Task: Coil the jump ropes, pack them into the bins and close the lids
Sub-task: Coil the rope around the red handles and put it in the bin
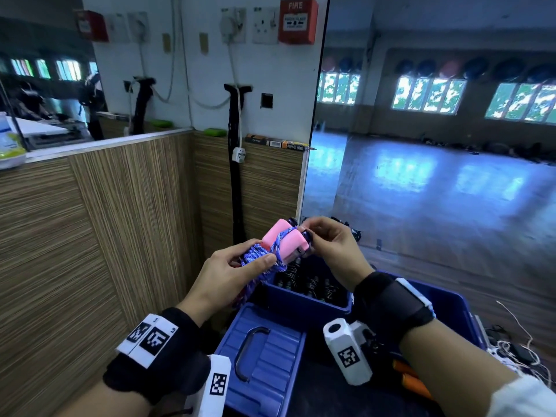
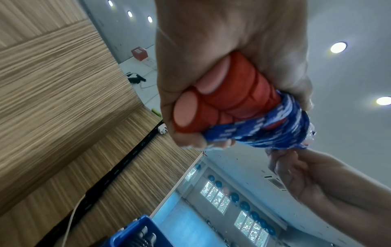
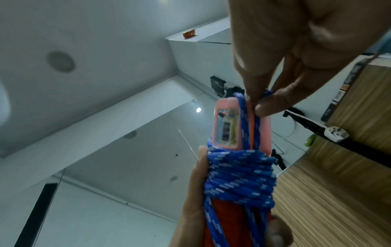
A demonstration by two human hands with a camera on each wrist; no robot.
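Note:
A jump rope with two pink handles (image 1: 284, 239) and a blue-and-white cord (image 1: 261, 256) wound round them is held in the air above an open blue bin (image 1: 313, 303). My left hand (image 1: 237, 267) grips the wrapped bundle, handles (image 2: 222, 98) and cord (image 2: 264, 132) together. My right hand (image 1: 319, 239) pinches the cord's end (image 3: 259, 107) at the handle tops (image 3: 227, 127), between thumb and forefinger. Below the handles the cord (image 3: 239, 173) lies in tight turns. The open bin holds several black coiled ropes (image 1: 313, 284).
A blue bin lid (image 1: 261, 350) with a dark handle lies nearest me. A second blue bin (image 1: 448, 302) is at the right under my right wrist. A wood-panelled wall (image 1: 105, 236) stands on the left, a mirror (image 1: 436, 145) on the right. White cables (image 1: 517, 341) lie at the far right.

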